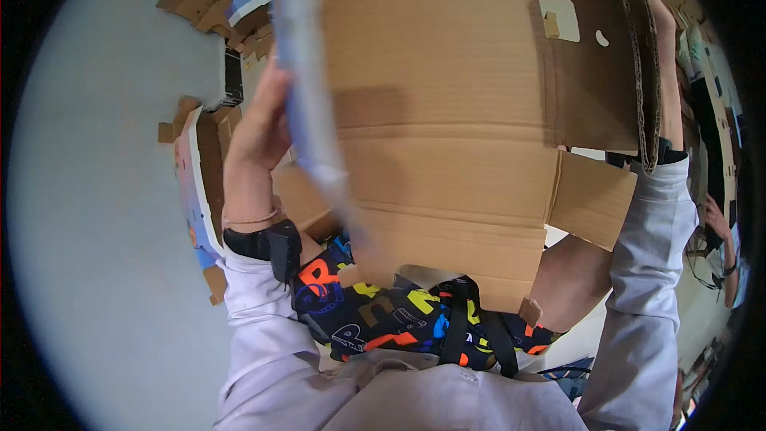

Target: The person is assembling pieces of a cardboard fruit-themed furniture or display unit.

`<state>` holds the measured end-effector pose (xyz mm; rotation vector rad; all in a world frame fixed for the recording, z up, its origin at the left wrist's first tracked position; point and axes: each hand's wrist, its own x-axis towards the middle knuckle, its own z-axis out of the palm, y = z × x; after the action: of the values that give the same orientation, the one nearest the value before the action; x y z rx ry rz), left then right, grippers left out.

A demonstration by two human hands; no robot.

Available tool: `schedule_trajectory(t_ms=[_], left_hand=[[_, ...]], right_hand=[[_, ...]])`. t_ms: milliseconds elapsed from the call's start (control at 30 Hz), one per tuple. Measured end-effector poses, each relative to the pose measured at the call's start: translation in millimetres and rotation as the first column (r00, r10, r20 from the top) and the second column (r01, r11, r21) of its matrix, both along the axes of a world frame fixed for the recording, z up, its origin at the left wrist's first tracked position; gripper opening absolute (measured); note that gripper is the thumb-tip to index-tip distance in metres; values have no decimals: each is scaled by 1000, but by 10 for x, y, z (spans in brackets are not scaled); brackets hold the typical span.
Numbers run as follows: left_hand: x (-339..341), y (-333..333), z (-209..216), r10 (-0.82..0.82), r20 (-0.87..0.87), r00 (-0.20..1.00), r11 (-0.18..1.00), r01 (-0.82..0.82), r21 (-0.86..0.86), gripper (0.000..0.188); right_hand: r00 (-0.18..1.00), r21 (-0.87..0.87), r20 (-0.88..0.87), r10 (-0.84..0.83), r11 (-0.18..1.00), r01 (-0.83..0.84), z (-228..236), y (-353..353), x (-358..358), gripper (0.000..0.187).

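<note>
We have the big open brown carton (447, 64) between our two hands, its creased panel filling the span from grip to grip. Its darker right wall (594, 84) stands inward of the right hand (656, 1), which lies beyond that wall; we cannot tell whether its fingers grasp or merely brace. The blue-and-white left wall (307, 88), blurred and nearly edge-on, meets the left hand (263, 124), which looks to be grasping it from outside, some fingers hidden. Since the panel is broad and probably bends easily, we would do well to press evenly from both sides, so the creases (447, 126) between the grips do not buckle. Well outside the left grip sits another printed box (191, 179); we should mind our elbow there. Below the right grip, the square flap (593, 198) hangs loose at an angle and could snag our sleeve (654, 215), so it deserves watching. Smallest is the pale slot (602, 37), just inward of the right hand; cardboard is likely weaker around it, so firm pressure belongs elsewhere.
</note>
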<state>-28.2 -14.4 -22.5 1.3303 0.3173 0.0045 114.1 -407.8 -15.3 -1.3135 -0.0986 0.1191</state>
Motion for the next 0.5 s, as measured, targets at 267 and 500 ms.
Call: schedule_trajectory(t_ms=[267,500], left_hand=[[208,-351,190,35,-159,987,997,-22,80,76],[241,-25,364,317,-75,945,946,-321,-38,62]], right_hand=[[1000,15,-25,0,1000,1,-53,-6,11,36],[999,67,-46,7,998,-4,-31,18,40,37]])
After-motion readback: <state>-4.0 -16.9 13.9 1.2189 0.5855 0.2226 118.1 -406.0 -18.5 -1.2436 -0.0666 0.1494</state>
